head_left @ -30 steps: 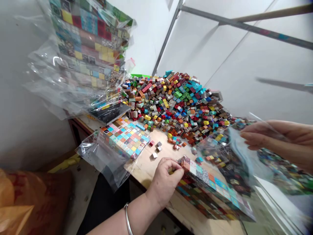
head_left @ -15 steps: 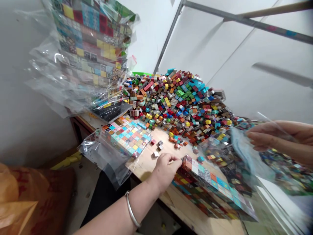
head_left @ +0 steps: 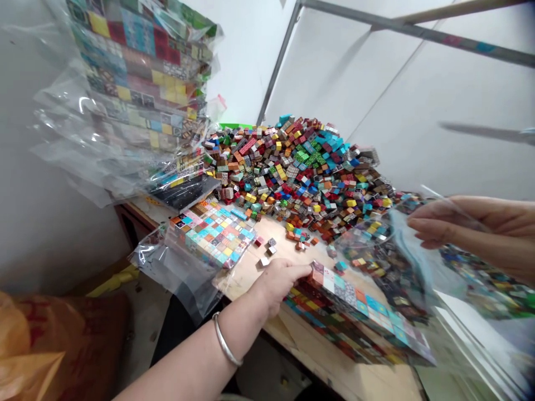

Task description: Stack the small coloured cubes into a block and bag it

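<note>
My left hand [head_left: 279, 279] pinches the near corner of a flat slab of small coloured cubes [head_left: 363, 303], tilted up off the wooden table [head_left: 251, 275]. My right hand [head_left: 468, 228] holds a clear plastic bag [head_left: 401, 262] open around the slab's far end, its fingers closed on the film. A silver bangle [head_left: 225, 348] sits on my left wrist.
A big heap of loose coloured cubes [head_left: 301, 172] fills the table's back. A bagged cube slab [head_left: 213, 231] lies at the left, with a few loose cubes [head_left: 267, 250] beside it. A tall stack of bagged slabs [head_left: 137, 94] leans at the far left. An orange sack [head_left: 45, 345] sits on the floor.
My left hand has pushed the slab a little further right into the bag. My right hand and the bag have barely shifted.
</note>
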Demonstrator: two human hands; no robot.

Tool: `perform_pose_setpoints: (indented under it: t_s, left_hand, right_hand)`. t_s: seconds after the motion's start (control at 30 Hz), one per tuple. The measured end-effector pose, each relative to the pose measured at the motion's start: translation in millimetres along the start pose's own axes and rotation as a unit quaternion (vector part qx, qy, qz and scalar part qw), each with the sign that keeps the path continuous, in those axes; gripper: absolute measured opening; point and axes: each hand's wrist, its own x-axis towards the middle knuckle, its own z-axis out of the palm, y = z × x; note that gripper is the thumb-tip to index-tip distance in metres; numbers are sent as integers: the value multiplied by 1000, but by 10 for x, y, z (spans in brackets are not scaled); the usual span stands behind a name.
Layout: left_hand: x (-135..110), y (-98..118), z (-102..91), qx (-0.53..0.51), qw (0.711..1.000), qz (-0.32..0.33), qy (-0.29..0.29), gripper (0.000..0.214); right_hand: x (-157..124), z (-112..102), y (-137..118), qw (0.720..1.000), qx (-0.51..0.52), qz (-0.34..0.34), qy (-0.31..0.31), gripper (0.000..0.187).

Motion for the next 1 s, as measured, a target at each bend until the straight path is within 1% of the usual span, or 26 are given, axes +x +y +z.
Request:
perform_pose_setpoints:
  t_s: [0.1,0.23,0.47,0.6,0.73,0.8,0.93,1.0]
  left_hand:
    - [-18,22,1,11,1000,-19,15,14]
    - [-29,53,5,12,999,-28,14,15]
    - [-46,90,3,16,999,-31,-18,15]
    - [-42,99,5,10,999,-49,-16,18]
    - [-27,108,18,5,999,-37,-14,18]
    - [-17,96,19,-10,999,-37,-8,20]
    - [12,55,10,-19,999,-37,30,23]
    - [28,46,8,-20,999,-36,35,22]
  right_hand:
    - [-7,-12,-40,998,36,-2,-48,47]
    - [-39,-9,-141,998,34,-13,-51,50]
    - [-34,0,-201,998,13,-18,-63,55]
    - [-32,-9,-245,998,11,-22,-65,50]
    - [-38,-16,-268,998,-6,-28,-62,47]
    - [-41,-18,-261,998,-7,-32,-61,46]
    - [-37,-13,-211,997,6,-43,-60,43]
    - [-31,-2,-170,997,6,-48,-62,43]
